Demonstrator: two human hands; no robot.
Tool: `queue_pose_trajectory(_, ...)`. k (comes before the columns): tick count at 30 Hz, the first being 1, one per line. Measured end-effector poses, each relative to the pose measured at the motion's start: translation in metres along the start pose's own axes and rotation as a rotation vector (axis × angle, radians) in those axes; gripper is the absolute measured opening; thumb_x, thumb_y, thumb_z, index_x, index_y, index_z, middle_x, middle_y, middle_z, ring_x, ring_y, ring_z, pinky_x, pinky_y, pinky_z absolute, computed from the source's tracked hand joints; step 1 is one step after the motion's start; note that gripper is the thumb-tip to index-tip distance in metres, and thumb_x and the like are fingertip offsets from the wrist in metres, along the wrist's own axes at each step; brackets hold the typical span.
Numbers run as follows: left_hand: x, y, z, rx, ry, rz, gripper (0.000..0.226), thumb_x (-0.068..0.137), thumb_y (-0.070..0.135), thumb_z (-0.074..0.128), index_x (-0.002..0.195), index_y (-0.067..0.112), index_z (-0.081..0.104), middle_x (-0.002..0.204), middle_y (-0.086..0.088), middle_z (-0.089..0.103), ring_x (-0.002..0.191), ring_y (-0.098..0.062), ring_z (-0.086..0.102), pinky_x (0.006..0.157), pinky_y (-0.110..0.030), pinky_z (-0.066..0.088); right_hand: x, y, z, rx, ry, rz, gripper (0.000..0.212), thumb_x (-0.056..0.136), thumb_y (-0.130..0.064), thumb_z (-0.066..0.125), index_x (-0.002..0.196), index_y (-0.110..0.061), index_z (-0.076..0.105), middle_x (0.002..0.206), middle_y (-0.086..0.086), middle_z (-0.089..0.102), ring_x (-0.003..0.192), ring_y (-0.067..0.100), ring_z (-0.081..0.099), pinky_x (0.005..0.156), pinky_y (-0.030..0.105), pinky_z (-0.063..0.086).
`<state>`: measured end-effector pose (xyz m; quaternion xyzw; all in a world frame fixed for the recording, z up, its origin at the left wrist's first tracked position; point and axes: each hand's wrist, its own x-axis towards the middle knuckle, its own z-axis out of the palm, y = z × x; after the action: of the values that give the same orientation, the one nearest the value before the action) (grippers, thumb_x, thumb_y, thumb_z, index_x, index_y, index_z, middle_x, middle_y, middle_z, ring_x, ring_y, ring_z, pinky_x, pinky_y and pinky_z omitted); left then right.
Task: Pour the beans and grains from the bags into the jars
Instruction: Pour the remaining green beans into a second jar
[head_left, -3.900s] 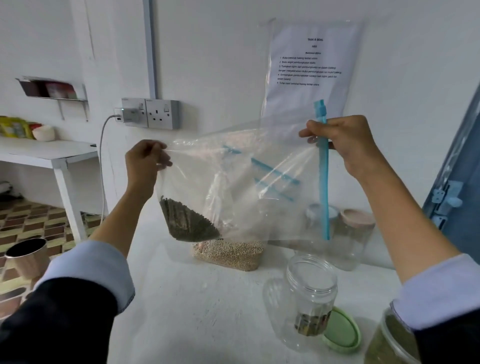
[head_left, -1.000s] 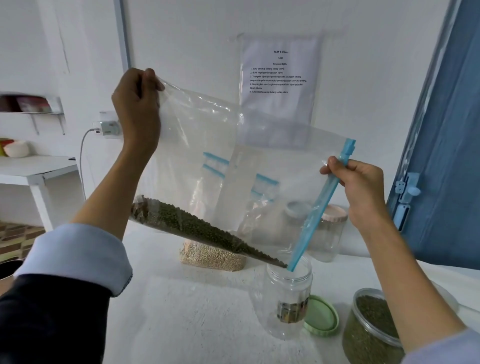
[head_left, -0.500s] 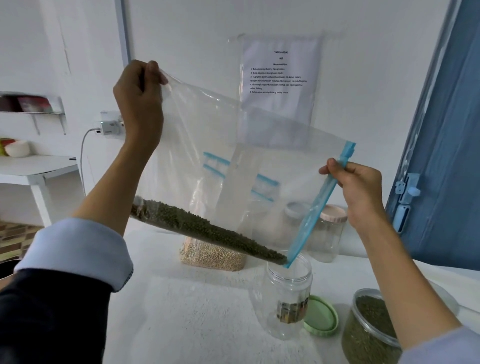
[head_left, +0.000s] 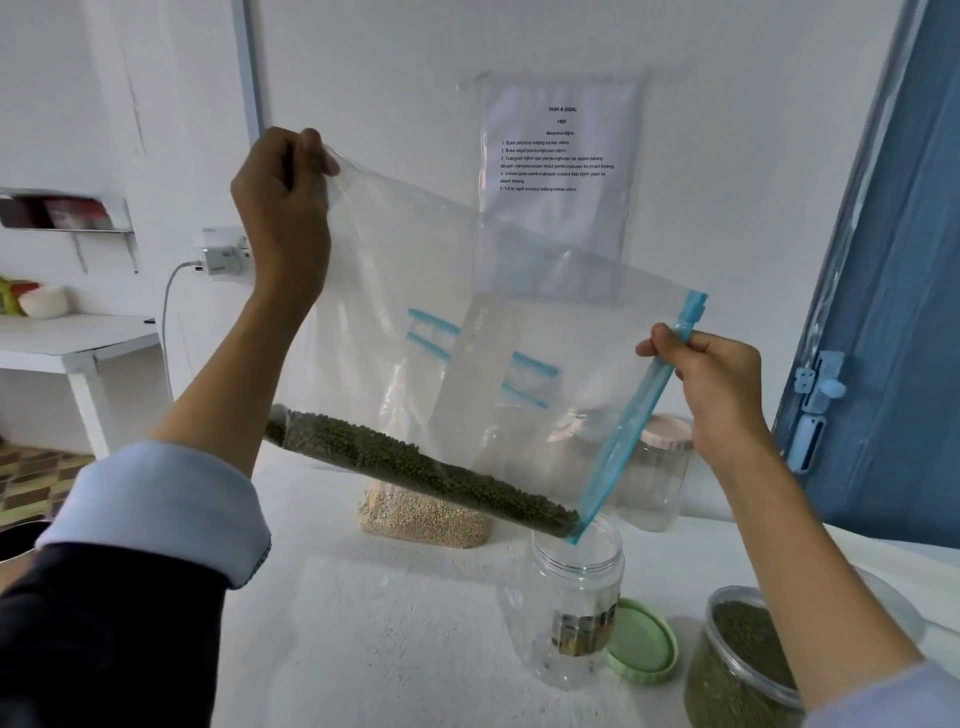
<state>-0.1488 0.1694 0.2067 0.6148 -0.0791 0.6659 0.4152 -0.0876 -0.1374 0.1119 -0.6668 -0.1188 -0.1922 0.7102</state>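
I see L hand (head_left: 283, 218) and R hand (head_left: 719, 387) holding tilted bag (head_left: 467, 291); beans (head_left: 415, 467) at corner over open jar (head_left: 574, 597).

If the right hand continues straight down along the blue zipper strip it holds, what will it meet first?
Probably the rim of the open jar. The right hand pinches the zipper strip, which slants down to the bag's low corner at the jar's mouth. Depth is unclear.

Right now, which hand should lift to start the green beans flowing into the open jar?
Left hand: it pinches the bag's raised closed corner; the right hand steadies the blue zip mouth over the open jar.
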Motion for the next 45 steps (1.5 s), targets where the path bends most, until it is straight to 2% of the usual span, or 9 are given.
queue_pose_trajectory(6,0.001,-0.001,0.001,0.002,0.019,0.002,0.031,0.094,0.032,0.046,0.062,0.032,0.05,0.049,0.016,0.047,0.055,-0.013,0.041,0.059,-0.029,0.032,0.001,-0.002,0.001,0.011,-0.008,-0.006,0.018,0.09,-0.019,0.064,0.075,-0.01,0.07,0.078,-0.008,0.066,0.083,0.003,0.057,0.083,0.015,0.041)
queue_pose_trajectory(9,0.0,-0.002,0.0,-0.006,0.02,-0.005,0.031,0.093,0.032,0.046,0.062,0.03,0.049,0.049,0.015,0.045,0.053,-0.015,0.039,0.055,-0.03,0.031,0.0,-0.004,0.002,-0.003,-0.039,0.01,0.019,0.089,-0.02,0.064,0.072,-0.015,0.069,0.081,-0.007,0.067,0.084,0.003,0.056,0.09,0.026,0.039)
queue_pose_trajectory(13,-0.002,-0.004,0.0,-0.017,0.014,-0.022,0.032,0.095,0.027,0.045,0.063,0.027,0.049,0.047,0.017,0.047,0.049,-0.011,0.038,0.05,-0.026,0.031,0.0,-0.004,0.002,0.011,-0.024,0.002,0.019,0.089,-0.02,0.065,0.07,-0.015,0.069,0.079,-0.006,0.068,0.083,0.003,0.057,0.087,0.024,0.038)
queue_pose_trajectory(17,-0.002,-0.005,-0.003,-0.026,0.012,-0.037,0.033,0.096,0.024,0.045,0.063,0.026,0.048,0.047,0.017,0.047,0.048,-0.01,0.039,0.05,-0.027,0.031,0.001,-0.002,0.005,0.024,-0.005,-0.01,0.018,0.089,-0.018,0.064,0.081,-0.004,0.072,0.075,-0.007,0.066,0.075,-0.001,0.057,0.077,0.014,0.041)
queue_pose_trajectory(25,-0.003,-0.006,-0.003,-0.031,0.011,-0.051,0.034,0.096,0.022,0.045,0.062,0.026,0.048,0.049,0.019,0.049,0.049,-0.007,0.039,0.051,-0.028,0.031,-0.003,0.0,0.012,0.032,0.017,-0.029,0.019,0.09,-0.017,0.063,0.074,-0.008,0.069,0.074,-0.005,0.066,0.073,-0.001,0.058,0.072,0.007,0.042)
queue_pose_trajectory(29,-0.003,-0.008,-0.004,-0.048,0.014,-0.053,0.034,0.096,0.024,0.045,0.062,0.026,0.048,0.049,0.018,0.049,0.05,-0.01,0.039,0.051,-0.03,0.03,-0.006,-0.001,0.015,0.029,0.035,-0.059,0.023,0.09,-0.016,0.063,0.068,-0.013,0.067,0.072,-0.006,0.065,0.072,-0.002,0.057,0.06,-0.004,0.037)
queue_pose_trajectory(33,-0.002,-0.008,-0.006,-0.051,0.015,-0.04,0.034,0.095,0.027,0.046,0.061,0.028,0.049,0.046,0.015,0.046,0.048,-0.013,0.038,0.05,-0.03,0.029,-0.009,-0.001,0.019,0.024,0.069,-0.077,0.025,0.09,-0.018,0.063,0.065,-0.016,0.066,0.072,-0.005,0.064,0.073,0.003,0.057,0.067,0.009,0.042)
queue_pose_trajectory(41,-0.002,-0.007,-0.007,-0.045,0.023,-0.037,0.034,0.095,0.027,0.046,0.06,0.03,0.048,0.046,0.015,0.044,0.049,-0.012,0.038,0.051,-0.03,0.03,-0.012,-0.002,0.024,0.014,0.063,-0.076,0.026,0.09,-0.019,0.063,0.064,-0.017,0.065,0.071,-0.006,0.065,0.072,0.002,0.056,0.064,0.006,0.04)
queue_pose_trajectory(45,-0.002,-0.008,-0.006,-0.055,0.029,-0.036,0.033,0.095,0.027,0.046,0.062,0.028,0.05,0.046,0.014,0.044,0.048,-0.013,0.038,0.05,-0.029,0.029,-0.013,-0.004,0.025,0.051,0.097,-0.073,0.027,0.089,-0.018,0.063,0.062,-0.016,0.064,0.069,-0.006,0.063,0.068,0.002,0.055,0.069,0.018,0.042)
